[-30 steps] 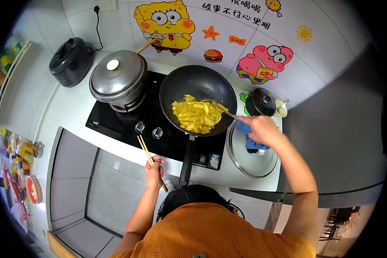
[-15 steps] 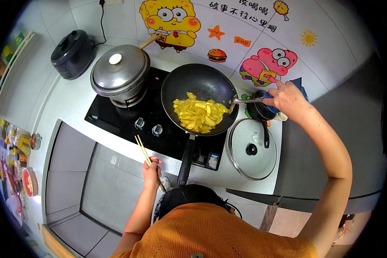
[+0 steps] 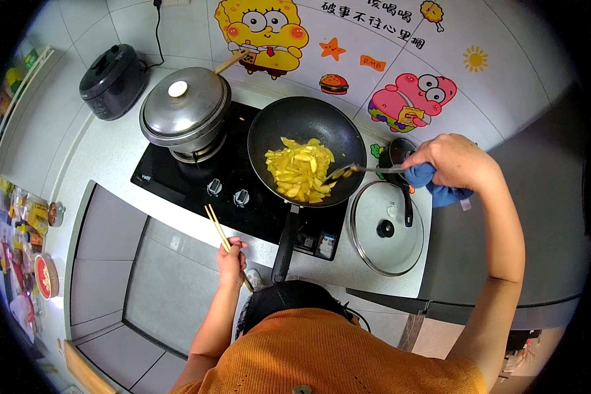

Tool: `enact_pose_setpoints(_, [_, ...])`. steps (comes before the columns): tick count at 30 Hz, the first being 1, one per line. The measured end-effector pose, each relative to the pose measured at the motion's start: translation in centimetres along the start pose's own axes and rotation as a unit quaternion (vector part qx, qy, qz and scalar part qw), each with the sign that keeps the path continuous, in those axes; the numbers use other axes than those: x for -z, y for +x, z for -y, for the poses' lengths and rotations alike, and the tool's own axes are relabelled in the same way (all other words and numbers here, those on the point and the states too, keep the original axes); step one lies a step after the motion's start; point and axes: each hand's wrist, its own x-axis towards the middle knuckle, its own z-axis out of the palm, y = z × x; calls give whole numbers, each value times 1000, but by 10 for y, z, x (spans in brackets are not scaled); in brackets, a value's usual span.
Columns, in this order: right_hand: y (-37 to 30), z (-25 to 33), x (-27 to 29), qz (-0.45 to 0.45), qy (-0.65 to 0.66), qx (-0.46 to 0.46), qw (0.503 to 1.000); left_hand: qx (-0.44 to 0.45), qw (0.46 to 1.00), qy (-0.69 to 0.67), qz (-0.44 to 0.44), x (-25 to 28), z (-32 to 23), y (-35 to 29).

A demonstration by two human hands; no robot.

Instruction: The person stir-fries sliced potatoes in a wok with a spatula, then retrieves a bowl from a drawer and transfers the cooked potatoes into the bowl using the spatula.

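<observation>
two wooden chopsticks (image 3: 224, 240) gripped in left hand (image 3: 232, 261), just in front of black stove (image 3: 243, 180). right hand (image 3: 454, 161) clenched around blue cloth (image 3: 440, 187) and metal spoon (image 3: 354, 171), bowl over yellow slices (image 3: 299, 171) in black wok (image 3: 306, 148) on stove.

Black wok (image 3: 306, 125), yellow slices (image 3: 300, 169); blue cloth (image 3: 440, 188); silver lid (image 3: 185, 105); orange shirt (image 3: 335, 358).

The right hand (image 3: 454, 161) covers the end of the metal spoon (image 3: 348, 172) and part of the blue cloth (image 3: 440, 187). The domed lid (image 3: 185, 108) hides what the pot holds. Items on the shelf (image 3: 26, 230) at the left rim are too small and bent to tell.
</observation>
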Motion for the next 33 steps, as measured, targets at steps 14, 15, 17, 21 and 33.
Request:
enact_pose_setpoints(14, [24, 10, -47, -30, 35, -78, 996, -7, 1000, 16, 12, 5, 1, 1])
enact_pose_setpoints(15, [22, 11, -39, -12, 53, -74, 996, -6, 1000, 14, 9, 5, 1, 0])
enact_pose_setpoints(17, [18, 15, -24, 24, 89, -65, 994, -4, 1000, 14, 4, 6, 1, -2])
enact_pose_setpoints(21, [27, 27, -17, 29, 133, 24, 990, 5, 1000, 21, -6, 4, 2, -8])
enact_pose_setpoints(33, [38, 22, -59, -94, 58, -74, 991, -7, 1000, 11, -7, 17, 2, -12])
